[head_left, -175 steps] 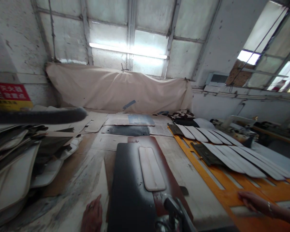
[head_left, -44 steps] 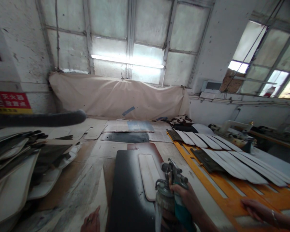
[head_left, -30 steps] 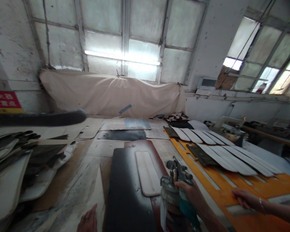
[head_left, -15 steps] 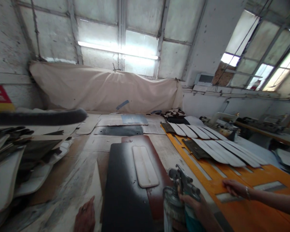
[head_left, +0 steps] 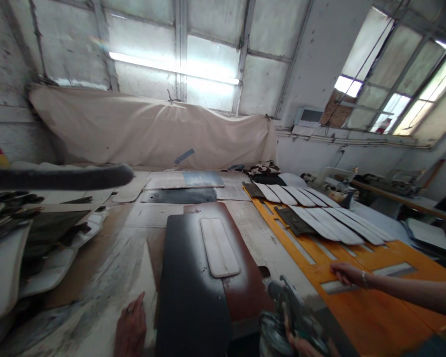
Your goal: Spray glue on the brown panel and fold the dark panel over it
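Note:
My right hand [head_left: 305, 345] is wrapped round a metal spray gun [head_left: 292, 310] with a cup, low in the view and right of the boards. My left hand [head_left: 131, 325] is at the table's near left, fingers stretched forward, with nothing visible in it. Between my hands lies a black board [head_left: 193, 292], overlapping a reddish-brown board [head_left: 245, 292]. A white rounded panel [head_left: 220, 248] with a line down its middle rests on both, with pale spray marks around it. The spray gun is apart from the panel.
Another person's hand [head_left: 345, 273] with a bracelet reaches in from the right over an orange slotted board [head_left: 364, 317]. White strips [head_left: 338, 223] lie on that board. Stacked white and dark pieces [head_left: 7, 258] stand at left. A dark padded bar [head_left: 59, 177] juts in above them.
My right hand and the spray gun have moved down and slightly right, away from the white panel. The view has shifted a little. My left hand stays about where it was.

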The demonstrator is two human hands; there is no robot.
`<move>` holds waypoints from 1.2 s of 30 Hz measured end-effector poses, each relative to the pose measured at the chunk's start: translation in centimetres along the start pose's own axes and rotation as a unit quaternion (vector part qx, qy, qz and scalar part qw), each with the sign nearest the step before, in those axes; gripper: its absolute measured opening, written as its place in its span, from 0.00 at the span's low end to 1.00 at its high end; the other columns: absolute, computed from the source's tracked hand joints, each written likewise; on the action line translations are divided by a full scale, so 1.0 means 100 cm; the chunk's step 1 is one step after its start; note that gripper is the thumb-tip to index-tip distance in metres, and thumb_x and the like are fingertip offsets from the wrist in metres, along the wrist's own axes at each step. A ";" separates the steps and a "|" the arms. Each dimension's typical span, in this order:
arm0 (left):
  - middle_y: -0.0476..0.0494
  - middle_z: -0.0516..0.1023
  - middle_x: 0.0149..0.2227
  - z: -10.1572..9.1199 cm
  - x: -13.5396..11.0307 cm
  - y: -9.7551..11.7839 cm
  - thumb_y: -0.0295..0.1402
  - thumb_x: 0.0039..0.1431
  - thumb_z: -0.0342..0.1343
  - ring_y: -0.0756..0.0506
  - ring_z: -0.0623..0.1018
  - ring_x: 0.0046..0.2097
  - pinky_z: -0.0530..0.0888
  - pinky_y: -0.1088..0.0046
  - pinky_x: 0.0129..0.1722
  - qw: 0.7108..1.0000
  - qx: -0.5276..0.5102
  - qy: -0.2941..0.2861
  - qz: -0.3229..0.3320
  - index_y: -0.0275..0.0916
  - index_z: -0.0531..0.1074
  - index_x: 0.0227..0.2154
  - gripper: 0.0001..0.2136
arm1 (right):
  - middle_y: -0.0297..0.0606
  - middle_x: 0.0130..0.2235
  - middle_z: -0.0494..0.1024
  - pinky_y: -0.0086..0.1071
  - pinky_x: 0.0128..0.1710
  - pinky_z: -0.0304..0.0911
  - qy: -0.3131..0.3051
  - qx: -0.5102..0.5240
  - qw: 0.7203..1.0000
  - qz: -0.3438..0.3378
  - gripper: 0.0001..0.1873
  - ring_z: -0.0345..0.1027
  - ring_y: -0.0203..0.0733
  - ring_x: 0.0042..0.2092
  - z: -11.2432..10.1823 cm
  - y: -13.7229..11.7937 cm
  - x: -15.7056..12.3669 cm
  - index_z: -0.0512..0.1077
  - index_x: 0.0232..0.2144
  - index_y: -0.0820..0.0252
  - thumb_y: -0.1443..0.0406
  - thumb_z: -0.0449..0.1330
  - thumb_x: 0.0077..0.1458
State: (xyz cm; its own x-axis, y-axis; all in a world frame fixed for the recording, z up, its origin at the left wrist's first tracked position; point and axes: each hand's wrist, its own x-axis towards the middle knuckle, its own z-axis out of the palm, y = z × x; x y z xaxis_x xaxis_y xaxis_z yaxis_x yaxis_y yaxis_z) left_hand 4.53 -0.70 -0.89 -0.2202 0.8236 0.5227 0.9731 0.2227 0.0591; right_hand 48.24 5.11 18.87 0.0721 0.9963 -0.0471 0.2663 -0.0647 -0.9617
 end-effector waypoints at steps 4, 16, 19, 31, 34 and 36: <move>0.40 0.75 0.40 -0.002 0.003 0.000 0.28 0.55 0.37 0.45 0.73 0.42 0.69 0.66 0.43 0.999 -0.030 -0.003 -0.019 0.34 0.66 0.46 0.18 | 0.33 0.13 0.65 0.33 0.14 0.58 0.040 -0.002 0.999 -0.002 0.14 0.62 0.40 0.18 -0.052 -0.012 0.064 0.64 0.12 0.52 0.52 0.59 0.35; 0.39 0.74 0.41 -0.002 0.001 0.001 0.26 0.56 0.37 0.46 0.72 0.42 0.69 0.67 0.43 1.000 -0.010 -0.001 -0.017 0.31 0.65 0.47 0.18 | 0.31 0.07 0.54 0.19 0.13 0.34 0.039 -0.028 0.995 0.084 0.26 0.41 0.19 0.11 -0.118 0.031 0.153 0.53 0.04 0.61 0.50 0.56 0.37; 0.38 0.74 0.41 -0.004 0.001 0.003 0.25 0.57 0.36 0.45 0.72 0.41 0.69 0.67 0.41 1.000 0.007 -0.006 -0.017 0.30 0.64 0.47 0.18 | 0.33 0.07 0.57 0.21 0.13 0.40 0.019 -0.051 0.996 0.069 0.25 0.44 0.21 0.11 -0.106 0.000 0.133 0.53 0.04 0.60 0.52 0.56 0.37; 0.41 0.74 0.43 -0.003 -0.004 0.002 0.23 0.53 0.37 0.45 0.72 0.45 0.67 0.65 0.47 0.999 -0.031 0.003 -0.033 0.35 0.63 0.49 0.20 | 0.39 0.32 0.75 0.35 0.37 0.65 -0.099 0.013 0.994 -0.047 0.14 0.68 0.48 0.38 0.094 -0.049 -0.025 0.71 0.28 0.58 0.57 0.60 0.36; 0.40 0.74 0.43 -0.001 -0.006 0.001 0.23 0.52 0.37 0.44 0.72 0.46 0.68 0.64 0.47 0.999 -0.036 0.009 -0.032 0.34 0.63 0.49 0.21 | 0.38 0.31 0.74 0.34 0.37 0.62 -0.157 0.003 0.986 -0.058 0.13 0.66 0.44 0.36 0.095 -0.066 0.001 0.70 0.28 0.61 0.60 0.57 0.39; 0.40 0.74 0.44 0.001 -0.006 0.001 0.23 0.52 0.38 0.44 0.72 0.46 0.68 0.63 0.48 0.999 -0.044 0.012 -0.026 0.35 0.64 0.48 0.21 | 0.36 0.30 0.73 0.33 0.36 0.61 -0.173 -0.014 0.983 -0.066 0.09 0.64 0.41 0.34 0.095 -0.084 0.019 0.70 0.27 0.61 0.62 0.56 0.40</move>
State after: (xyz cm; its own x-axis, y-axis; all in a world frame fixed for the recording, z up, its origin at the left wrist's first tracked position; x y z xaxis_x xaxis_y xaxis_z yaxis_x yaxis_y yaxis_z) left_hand 4.71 -1.15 -1.30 -0.2708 0.7990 0.5369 0.9626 0.2177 0.1615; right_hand 36.99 8.10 24.27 -0.2945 0.9555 -0.0166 0.2774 0.0689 -0.9583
